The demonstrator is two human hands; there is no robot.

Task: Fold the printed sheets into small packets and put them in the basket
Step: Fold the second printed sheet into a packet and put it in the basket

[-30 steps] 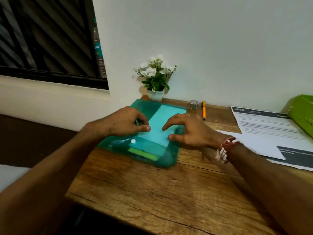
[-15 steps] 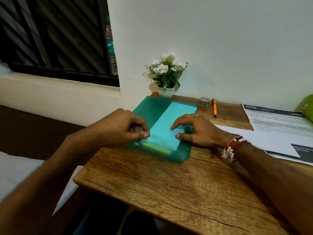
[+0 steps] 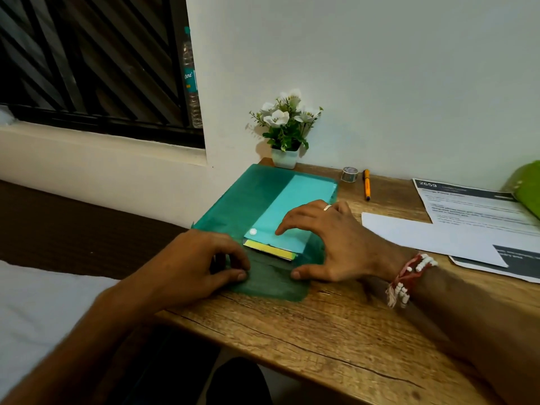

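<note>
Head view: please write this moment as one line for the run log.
left hand: curled at folder edge | right hand: spread on folder | sheets: flat, unfolded | basket: far right

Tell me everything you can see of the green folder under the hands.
The folder is translucent teal plastic, lying flat at the desk's far left corner, just in front of the flowerpot. A paler flap with a white snap covers its right half; a yellow strip shows under the flap's near edge. The left hand grips its near left corner; the right hand rests spread on flap and body.
</note>
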